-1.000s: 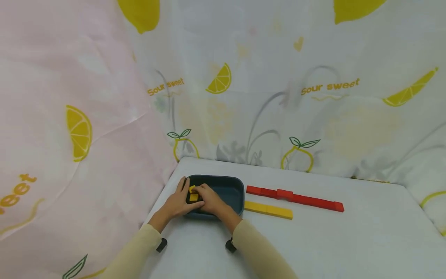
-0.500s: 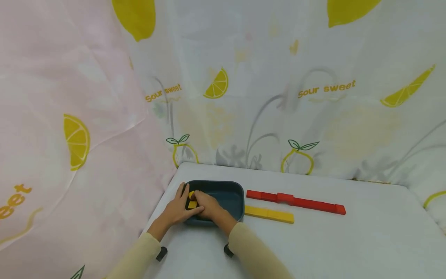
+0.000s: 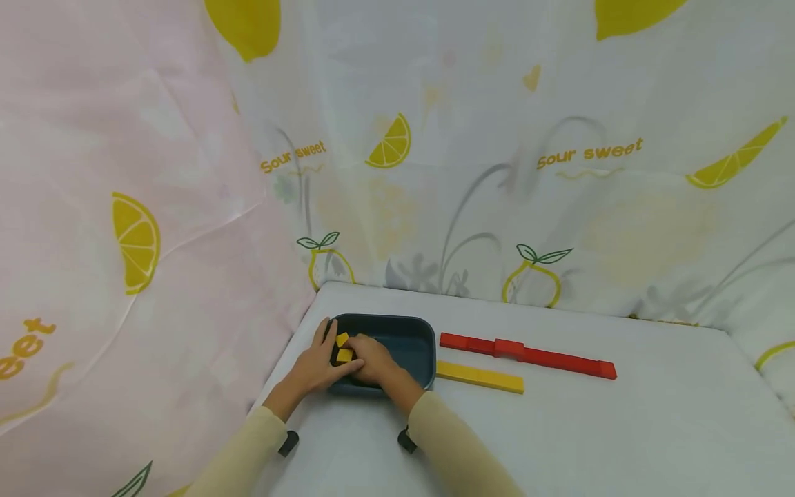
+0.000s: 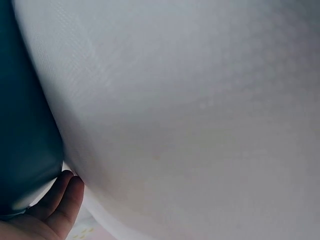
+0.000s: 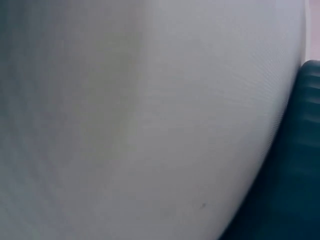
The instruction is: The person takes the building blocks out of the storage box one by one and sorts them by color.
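Observation:
A dark blue tray (image 3: 406,331) stands at the left of the white table. At its left end are small yellow blocks: one tilted block (image 3: 342,339) and another block (image 3: 344,355) just in front of it. My left hand (image 3: 313,368) lies across the tray's left end with long fingers along the side and the thumb stretched toward the right hand. In the left wrist view, two of its fingers (image 4: 67,207) show beside the tray's outer wall (image 4: 30,125). My right hand (image 3: 373,360) reaches inside, its curled fingers at the tilted block. Its thumb is hidden.
Right of the tray lie a row of yellow bars (image 3: 481,377) and, farther back, a longer row of red pieces (image 3: 546,355). A lemon-print cloth (image 3: 459,138) hangs behind and on the left. The right wrist view shows the tray's outer wall (image 5: 287,185).
The right fingertips have drawn slightly rightward off the top of the tilted yellow block, which shows more of itself. The left hand stays at the tray's left end. The head view shifts slightly.

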The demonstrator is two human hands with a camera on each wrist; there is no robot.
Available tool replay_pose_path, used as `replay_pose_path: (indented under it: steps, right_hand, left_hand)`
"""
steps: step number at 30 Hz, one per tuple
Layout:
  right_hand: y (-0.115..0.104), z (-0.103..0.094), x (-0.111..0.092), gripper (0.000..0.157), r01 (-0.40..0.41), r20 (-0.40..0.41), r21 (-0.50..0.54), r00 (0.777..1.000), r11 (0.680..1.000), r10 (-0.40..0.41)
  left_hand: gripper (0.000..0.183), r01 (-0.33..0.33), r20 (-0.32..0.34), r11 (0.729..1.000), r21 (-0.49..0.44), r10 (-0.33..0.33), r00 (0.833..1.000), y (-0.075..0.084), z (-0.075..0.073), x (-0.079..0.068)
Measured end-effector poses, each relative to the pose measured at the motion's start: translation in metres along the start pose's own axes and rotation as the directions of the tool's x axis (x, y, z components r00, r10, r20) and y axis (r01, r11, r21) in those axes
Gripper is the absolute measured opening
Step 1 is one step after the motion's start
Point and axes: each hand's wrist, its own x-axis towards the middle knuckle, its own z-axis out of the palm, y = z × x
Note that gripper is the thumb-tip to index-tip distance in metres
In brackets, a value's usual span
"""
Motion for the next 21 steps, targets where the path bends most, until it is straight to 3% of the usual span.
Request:
replay_pose_path:
  steps: [8, 13, 21]
  right_hand:
    - [0.0035, 0.0020, -0.0033, 0.042, -0.012, -0.023, 0.098, 1.000, 0.995, 0.014]
    - [0.0046, 0.0008, -0.0041, 0.050, -0.004, -0.092, 0.198, 0.996, 0.980, 0.023]
    - [0.0083, -0.0009, -0.0051, 0.027, 0.026, -0.169, 0.288, 0.985, 0.957, 0.024]
  left_hand:
    - [0.117, 0.022, 0.004, 1.000, -0.021, -0.022, 1.000, -0.0003, 0.0009, -0.0005]
    - [0.116, 0.025, 0.010, 0.999, -0.032, -0.024, 1.000, -0.0013, 0.0008, 0.0019]
    - [0.115, 0.020, 0.014, 0.998, -0.052, -0.020, 1.000, -0.0016, -0.0001, 0.0043]
